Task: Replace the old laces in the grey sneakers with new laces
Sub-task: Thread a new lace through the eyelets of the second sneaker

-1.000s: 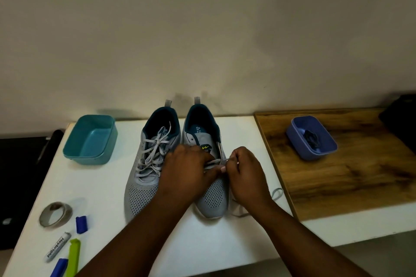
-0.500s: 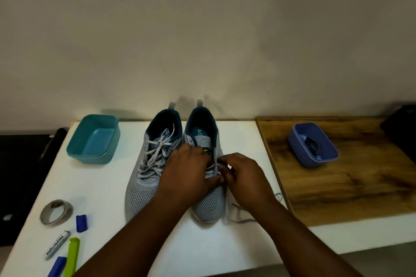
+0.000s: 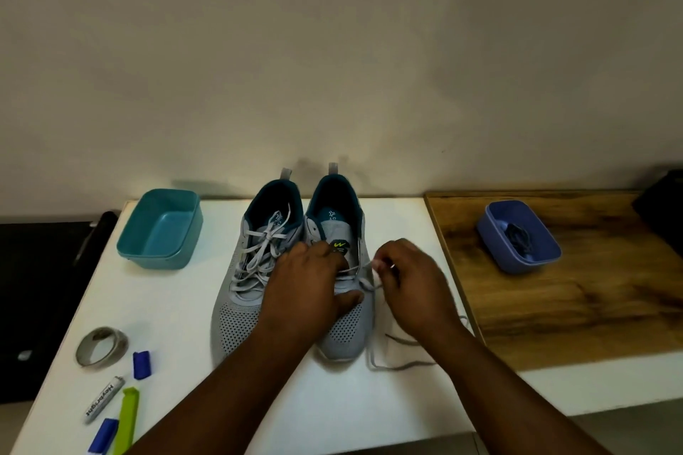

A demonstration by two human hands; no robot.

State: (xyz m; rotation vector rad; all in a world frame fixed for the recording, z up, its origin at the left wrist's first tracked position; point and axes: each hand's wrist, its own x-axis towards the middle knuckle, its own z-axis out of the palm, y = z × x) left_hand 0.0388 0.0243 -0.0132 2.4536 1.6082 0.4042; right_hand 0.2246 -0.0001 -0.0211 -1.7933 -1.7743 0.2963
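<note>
Right grey mesh sneaker [image 3: 345,329] beside its laced twin [image 3: 240,307], mid white table [image 3: 177,307]. Left hand [image 3: 306,292] presses its vamp, fingers extended; right hand [image 3: 410,292] pinches pale lace [image 3: 360,268], bare tabletop rightward.

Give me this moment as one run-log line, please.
step: unlacing right sneaker | left hand: rests on it | right hand: pinches lace | left sneaker: laced

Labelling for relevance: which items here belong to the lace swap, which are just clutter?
Job:
right sneaker, lace pinched by right hand
left hand steadying it
left sneaker, still laced
blue tub holding dark laces

Lying about:
teal tub
tape roll
marker
green clip
</note>
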